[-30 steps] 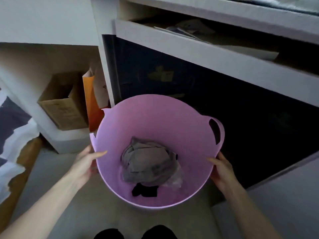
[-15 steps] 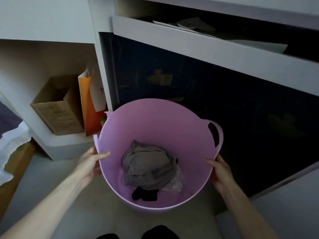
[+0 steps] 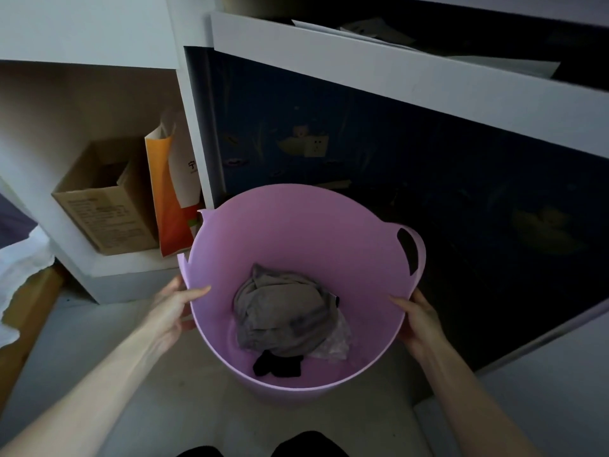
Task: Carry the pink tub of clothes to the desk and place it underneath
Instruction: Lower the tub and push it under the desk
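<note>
The pink tub (image 3: 290,225) sits low in front of me, at the mouth of the dark space under the white desk (image 3: 395,77). Grey clothes (image 3: 280,311) and a black piece lie in its bottom. My left hand (image 3: 171,308) grips the tub's left rim, thumb inside. My right hand (image 3: 418,321) grips the right rim just below the loop handle (image 3: 415,252). Whether the tub rests on the floor I cannot tell.
Left of the desk's white leg panel (image 3: 194,127), a low shelf holds a cardboard box (image 3: 102,206) and an orange paper bag (image 3: 168,192). An open drawer with papers (image 3: 461,47) juts out above the tub. A dark blue wall with a socket (image 3: 316,146) backs the under-desk space.
The tub has shifted a little forward toward the space under the desk, and the view has moved closer. Both hands keep their hold on the rim.
</note>
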